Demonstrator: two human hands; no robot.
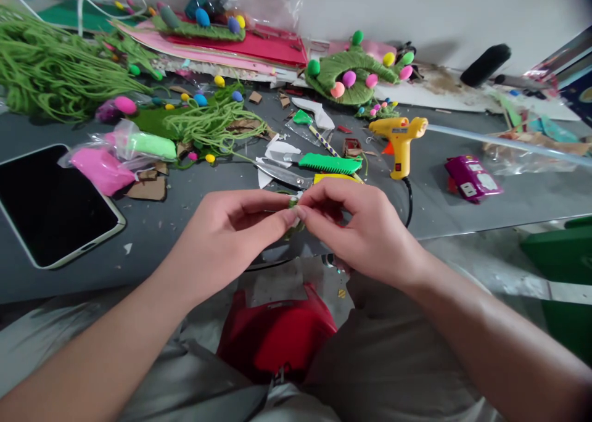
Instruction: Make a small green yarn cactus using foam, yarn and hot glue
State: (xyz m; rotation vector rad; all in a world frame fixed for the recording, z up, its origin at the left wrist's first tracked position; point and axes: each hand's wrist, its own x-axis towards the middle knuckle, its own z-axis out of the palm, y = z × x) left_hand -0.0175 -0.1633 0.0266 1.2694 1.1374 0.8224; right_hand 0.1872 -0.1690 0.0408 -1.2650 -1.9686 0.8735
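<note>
My left hand (235, 224) and my right hand (361, 224) meet at the table's front edge, fingers pinched together. Between their fingertips is a small green-and-white piece (293, 203), mostly covered, so its exact kind does not show. Just beyond my fingers lie scissors with a yellow handle (335, 178) and a green-handled craft knife (330, 163). Further off to the right, a yellow glue gun (400, 144) rests on the table, its black cord running down near my right hand.
A black-screened tablet (50, 206) and bagged pink clay (102, 169) lie left. Green yarn (55, 70) heaps behind them. Yarn-wrapped shapes with coloured balls (346, 70) stand at the back. A purple packet (474, 178) is right; a red stool (277, 335) is below.
</note>
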